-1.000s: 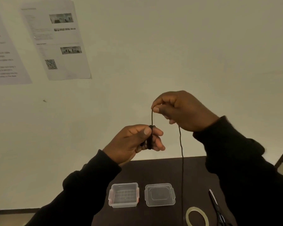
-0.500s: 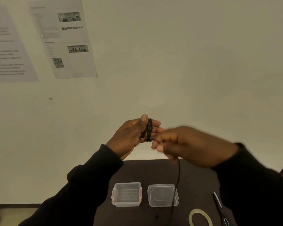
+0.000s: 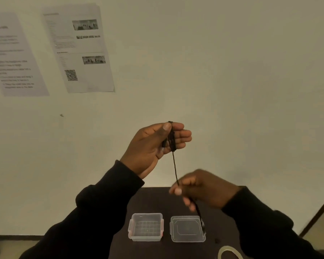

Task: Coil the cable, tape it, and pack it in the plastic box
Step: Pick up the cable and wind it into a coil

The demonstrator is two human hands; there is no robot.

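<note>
A thin black cable (image 3: 174, 165) is wound in several loops around the fingers of my left hand (image 3: 153, 146), which is raised in front of the wall with the thumb pressing the loops. The free strand runs down into my right hand (image 3: 204, 189), which pinches it lower and to the right; the cable's tail hangs below it over the lid. On the dark table stand the clear plastic box (image 3: 146, 226), open with nothing inside, and its lid (image 3: 187, 228) lying flat beside it. A roll of clear tape (image 3: 229, 253) lies at the bottom right, cut off by the frame.
The dark table (image 3: 153, 197) is narrow and stands against a pale wall. Two printed sheets (image 3: 80, 49) hang on the wall at the upper left. A dark strip (image 3: 318, 215) runs diagonally at the right edge.
My right hand has dropped from beside the left hand down and to the right, drawing the strand taut. My left hand has risen and opened its fingers slightly. The scissors are out of frame.
</note>
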